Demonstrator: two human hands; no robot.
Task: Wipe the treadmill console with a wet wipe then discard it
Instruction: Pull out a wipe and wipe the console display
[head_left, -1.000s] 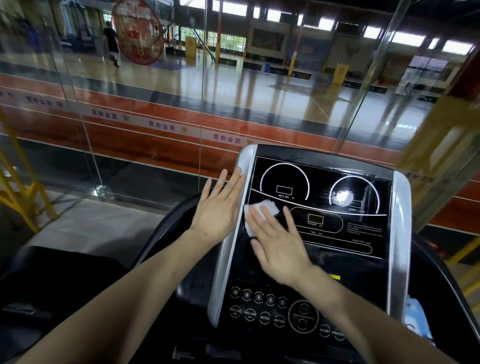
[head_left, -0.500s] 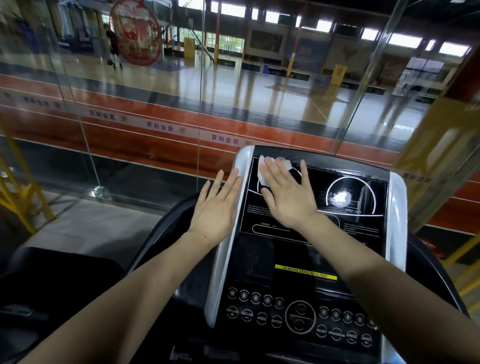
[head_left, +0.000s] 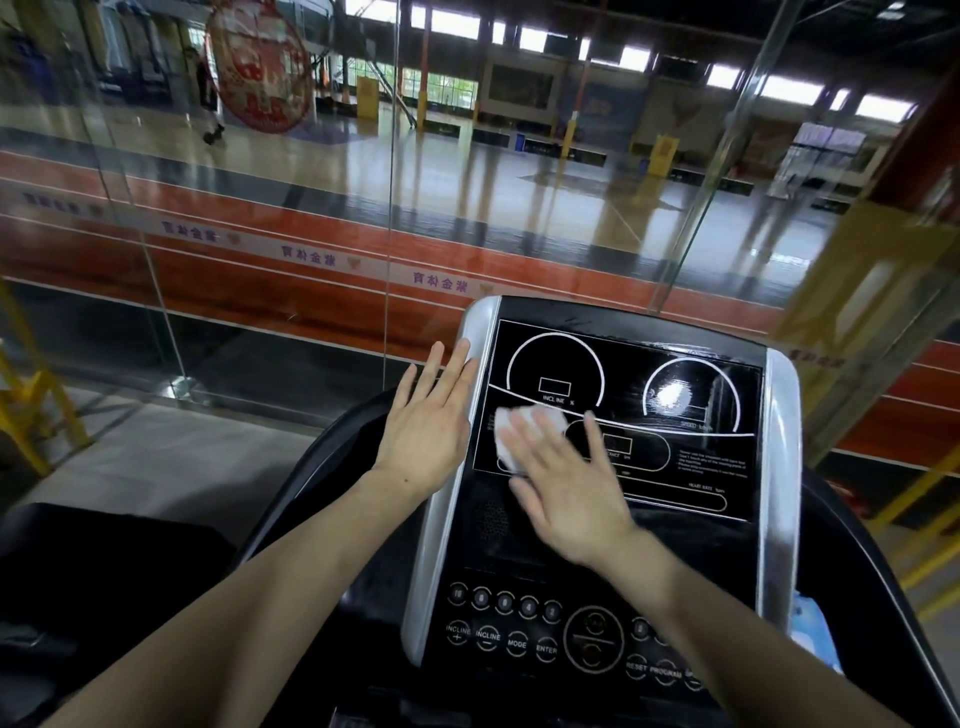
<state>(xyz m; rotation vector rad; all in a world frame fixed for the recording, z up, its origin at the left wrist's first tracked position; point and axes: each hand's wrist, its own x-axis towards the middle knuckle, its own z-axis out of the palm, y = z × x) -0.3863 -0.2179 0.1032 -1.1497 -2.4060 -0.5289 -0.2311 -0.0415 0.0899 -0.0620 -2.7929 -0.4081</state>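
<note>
Glossy black treadmill console panel (head_left: 675, 457), flat and tilted, white line graphics: two arc dials up top, rounded slot outlines below. Brushed silver curved side rails (head_left: 782, 467) frame it left and right. Lower section is matte black with a row of small round buttons (head_left: 504, 603) and a larger circular control in the middle; labels INCLINE, MODE, ENTER readable.

Right hand (head_left: 566, 493) lies flat on the panel, fingers extended and slightly fanned, palm down. It presses a crumpled white wet wipe (head_left: 506, 431) against the glass-like surface. Wipe sits under the fingertips at the left-centre of the display, just below the left dial; soft, wrinkled, motion-blurred.

Left hand (head_left: 428, 421) is open, fingers straight and close together, resting on the outer edge of the left silver rail. It holds nothing.

Bright specular glare spot in the right dial. Light blue soft packet (head_left: 813, 629) partly visible beside the right rail, mostly hidden.

Clear glass wall panels (head_left: 260, 234) ahead; polished sports hall floor beyond.
</note>
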